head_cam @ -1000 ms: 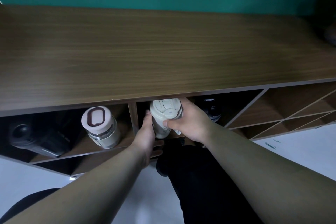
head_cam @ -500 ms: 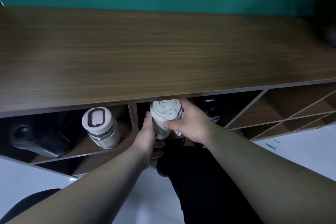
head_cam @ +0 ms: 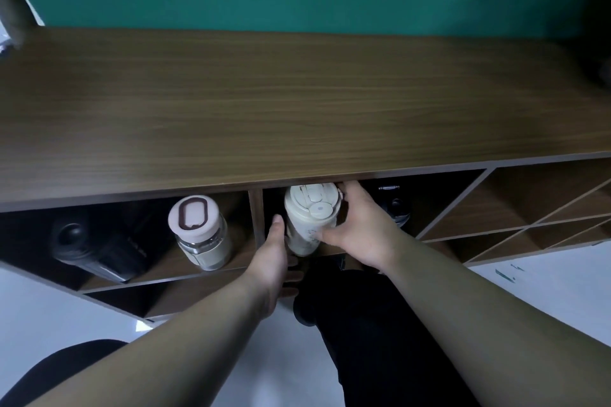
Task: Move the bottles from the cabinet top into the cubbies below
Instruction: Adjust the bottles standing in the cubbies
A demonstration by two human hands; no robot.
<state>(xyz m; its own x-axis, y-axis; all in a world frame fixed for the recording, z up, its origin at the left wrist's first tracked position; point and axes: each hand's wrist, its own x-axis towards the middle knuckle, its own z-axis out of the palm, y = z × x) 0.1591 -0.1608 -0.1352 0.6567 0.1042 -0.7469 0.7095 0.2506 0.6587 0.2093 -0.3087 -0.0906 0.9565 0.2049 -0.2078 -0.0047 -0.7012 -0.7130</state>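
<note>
Barely moved: my right hand (head_cam: 358, 228) still wraps the bottle (head_cam: 307, 221), now a touch deeper in the cubby (head_cam: 255, 215). Left hand (head_cam: 272, 261) sits just left of that grip, thumb alongside; gripping or not, can't tell. Release looks next.

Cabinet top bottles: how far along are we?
Done: the cabinet top shows no bottles in view; a black bottle and a pink-lidded glass bottle sit in the left cubby, another dark bottle in the middle one. In hand: the right hand grips the cream bottle in that middle cubby, the left hand thumb against its side. Left: probably just letting go.
</note>
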